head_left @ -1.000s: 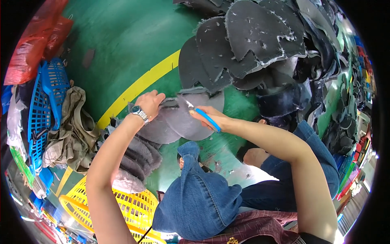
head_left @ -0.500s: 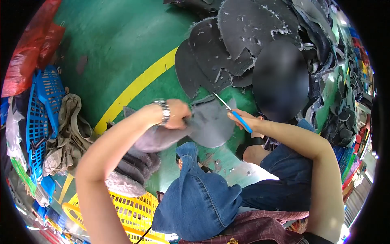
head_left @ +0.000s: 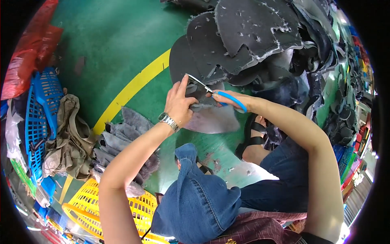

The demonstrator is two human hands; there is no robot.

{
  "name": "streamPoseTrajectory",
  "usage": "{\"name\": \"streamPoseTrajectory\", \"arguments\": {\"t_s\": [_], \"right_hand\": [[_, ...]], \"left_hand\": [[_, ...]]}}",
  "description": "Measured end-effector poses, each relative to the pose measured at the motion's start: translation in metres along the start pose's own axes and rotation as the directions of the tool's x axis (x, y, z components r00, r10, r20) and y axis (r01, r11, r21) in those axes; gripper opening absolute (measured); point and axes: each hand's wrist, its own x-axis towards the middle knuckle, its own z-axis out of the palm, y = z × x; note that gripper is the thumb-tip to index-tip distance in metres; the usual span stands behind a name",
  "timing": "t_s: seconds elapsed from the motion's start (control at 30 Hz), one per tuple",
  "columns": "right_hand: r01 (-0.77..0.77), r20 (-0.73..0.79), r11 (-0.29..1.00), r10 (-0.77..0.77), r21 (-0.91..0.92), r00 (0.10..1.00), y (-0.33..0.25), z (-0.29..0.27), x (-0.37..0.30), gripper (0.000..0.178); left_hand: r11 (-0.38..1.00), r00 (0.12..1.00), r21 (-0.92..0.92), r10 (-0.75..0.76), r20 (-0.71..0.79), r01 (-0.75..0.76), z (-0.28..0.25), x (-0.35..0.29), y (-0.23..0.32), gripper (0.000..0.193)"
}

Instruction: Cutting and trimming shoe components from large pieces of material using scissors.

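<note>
My right hand is closed round the blue handles of a pair of scissors. Their blades point up and left, with the tips beside the fingertips of my left hand. That hand, with a metal watch at its wrist, grips the upper edge of a grey fleecy fabric piece between thumb and fingers. Fabric lies under the blades, though the exact spot between them is too small to make out. Just beyond, dark grey cut pieces with frayed edges are piled up.
Grey fleecy pieces lie left of my left forearm, over a yellow basket. Further left are a crumpled beige cloth, a blue basket and red plastic. A yellow line crosses the green floor. More scraps lie right.
My left hand has moved from the left side up to the fabric's edge. The scissors have swung leftward to meet it. A dark blurred oval near the pile is gone.
</note>
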Motion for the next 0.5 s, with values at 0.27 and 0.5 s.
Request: {"name": "streamPoseTrajectory", "arguments": {"t_s": [0.27, 0.5], "right_hand": [[-0.101, 0.022, 0.995, 0.101, 0.025, 0.995, 0.003, 0.028, -0.034, 0.054], [-0.093, -0.165, 0.906, 0.026, -0.413, 0.986, 0.007, 0.041, -0.055, 0.059]], "left_hand": [[0.976, 0.944, -0.186, -0.046, 0.328, 0.112, 0.006, -0.022, -0.016, 0.022], [0.979, 0.856, -0.198, 0.069, 0.512, 0.04, -0.019, -0.02, -0.01, 0.018]]}}
